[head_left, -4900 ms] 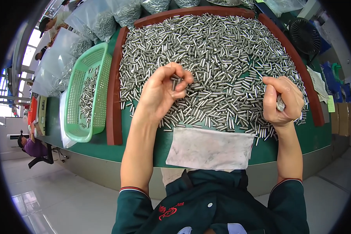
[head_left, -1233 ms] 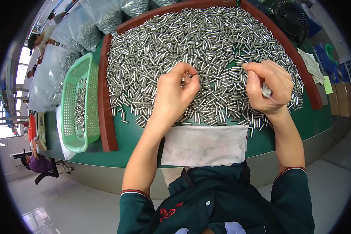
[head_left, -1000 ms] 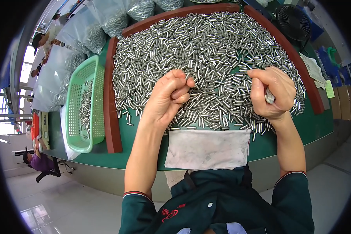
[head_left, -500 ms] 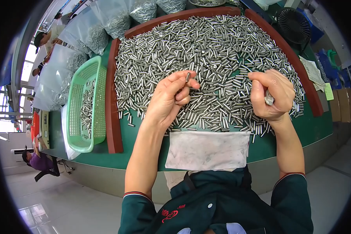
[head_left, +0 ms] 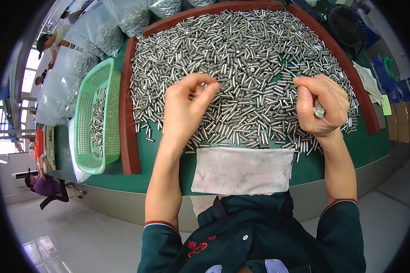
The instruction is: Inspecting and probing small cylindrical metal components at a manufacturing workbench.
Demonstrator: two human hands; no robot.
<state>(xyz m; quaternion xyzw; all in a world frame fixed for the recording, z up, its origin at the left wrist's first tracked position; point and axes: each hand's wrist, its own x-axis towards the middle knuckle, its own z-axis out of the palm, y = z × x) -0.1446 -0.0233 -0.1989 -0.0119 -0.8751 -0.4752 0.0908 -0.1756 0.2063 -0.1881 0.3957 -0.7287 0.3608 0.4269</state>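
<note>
My left hand (head_left: 187,102) is over the left part of a wide spread of short metal pins (head_left: 223,50), thumb and forefinger pressed together. Whatever is between those fingertips is hidden from view. On the right, my right hand (head_left: 325,104) is curled into a fist above the pins. A small crumpled greyish-white wad (head_left: 319,109), perhaps cloth, peeks out of that fist. Between my forearms a stained whitish cloth (head_left: 242,170) lies flat at the table's near edge.
Dark red bars (head_left: 130,109) border the pins on the green table (head_left: 168,175). Left of them stands a green basket (head_left: 111,150) holding some pins. Clear bags of pins (head_left: 109,34) line the far left. A black fan (head_left: 346,25) and papers (head_left: 366,79) are at right.
My left hand has turned and shifted slightly left; the pin that showed in its fingers is out of sight. My right hand keeps its fist. The whole view has shifted a little.
</note>
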